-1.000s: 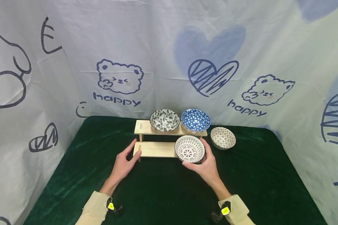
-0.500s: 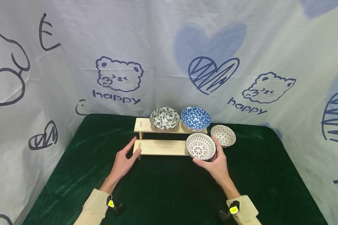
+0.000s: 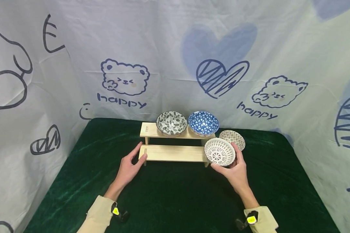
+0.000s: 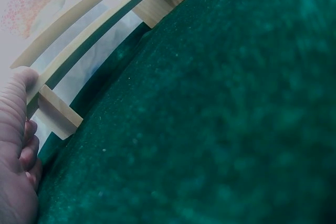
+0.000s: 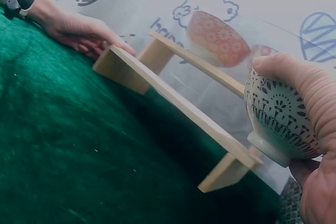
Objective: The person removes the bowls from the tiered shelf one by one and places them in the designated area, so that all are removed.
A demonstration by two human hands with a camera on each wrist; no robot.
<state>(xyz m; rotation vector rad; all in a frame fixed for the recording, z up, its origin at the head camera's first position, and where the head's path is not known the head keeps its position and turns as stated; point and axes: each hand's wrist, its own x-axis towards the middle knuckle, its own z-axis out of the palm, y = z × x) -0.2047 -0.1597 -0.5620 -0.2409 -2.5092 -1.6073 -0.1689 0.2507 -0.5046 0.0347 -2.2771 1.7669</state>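
Right grip [image 3: 235, 171] clasps white bowl [image 3: 219, 152], now shifted rightward, exposing more of the lower tier [image 3: 175, 153]; left grip [image 3: 128, 167] holds that tier's left end.

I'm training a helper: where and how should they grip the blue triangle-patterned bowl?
Probably pinch the blue triangle-patterned bowl by its right rim, coming from the right: it sits upright on the upper wooden shelf, while the floral bowl crowds its left.

Wooden stand [image 3: 175, 153] and brown-patterned bowl [image 3: 236, 138] on green cloth [image 3: 175, 200].
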